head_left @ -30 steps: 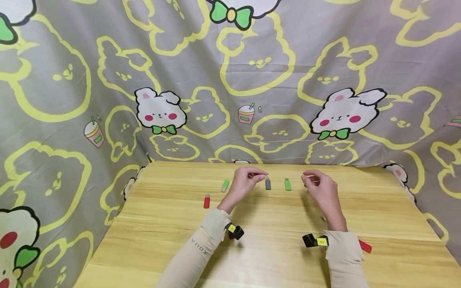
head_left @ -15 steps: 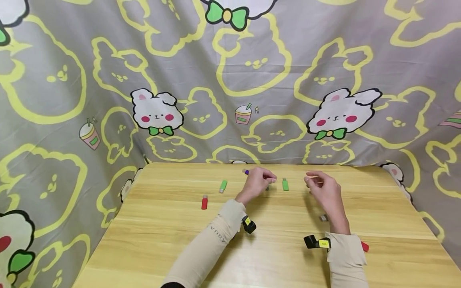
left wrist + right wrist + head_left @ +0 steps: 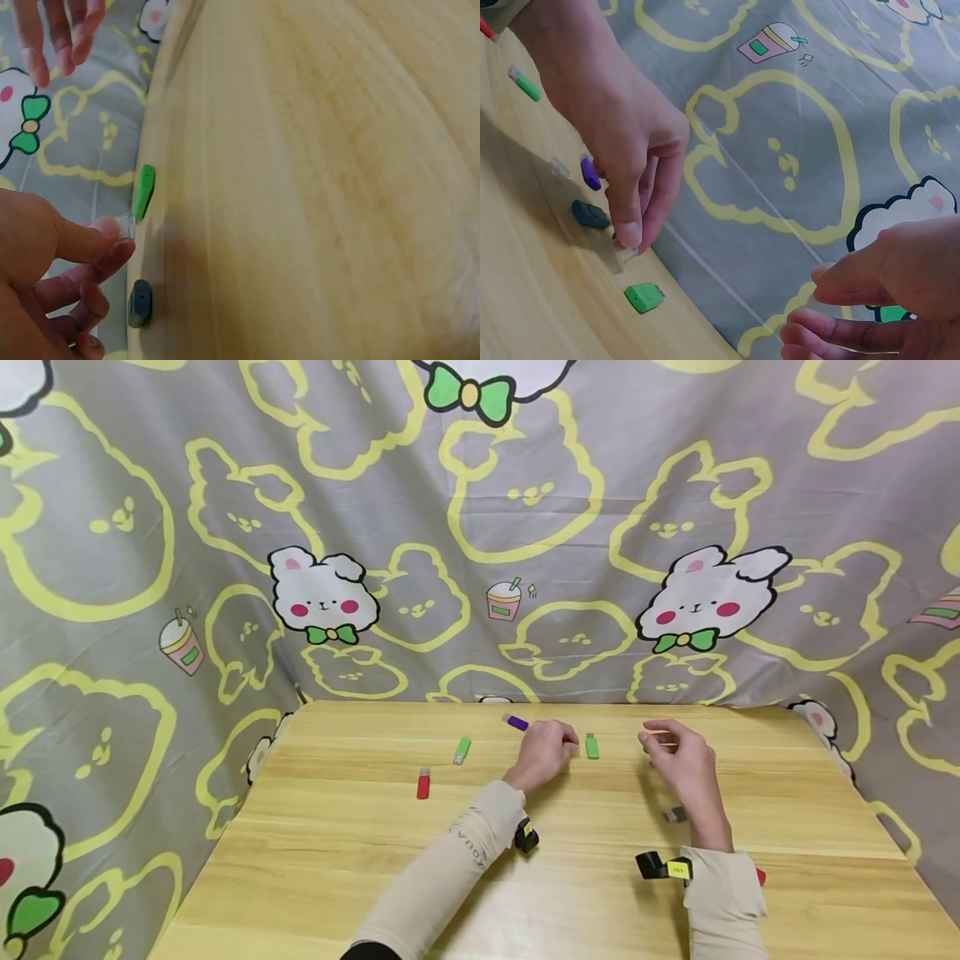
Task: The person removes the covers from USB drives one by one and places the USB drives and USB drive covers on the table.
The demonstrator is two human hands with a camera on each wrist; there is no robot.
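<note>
My left hand (image 3: 546, 753) pinches a small clear cap (image 3: 126, 225) between thumb and forefinger, just above the table. Close by lies a green USB stick (image 3: 643, 297), its metal plug bare. A dark grey-blue USB stick (image 3: 590, 214) lies under the left hand, which hides it in the head view. Beyond that hand is a purple USB stick (image 3: 517, 722), with another clear piece (image 3: 559, 169) on the table near it. My right hand (image 3: 684, 760) hovers right of the green stick, thumb and fingers apart, with nothing seen between them.
Farther left lie a second green USB stick (image 3: 462, 750) and a red one (image 3: 423, 783). A grey stick (image 3: 674, 814) sits beside the right forearm, and a red piece (image 3: 761, 877) is mostly behind the right sleeve. A patterned curtain (image 3: 525, 535) borders the wooden table (image 3: 585, 893).
My left hand has moved right, from left of the dark stick to over it near the green one, uncovering the purple stick. The right hand has stayed nearly still.
</note>
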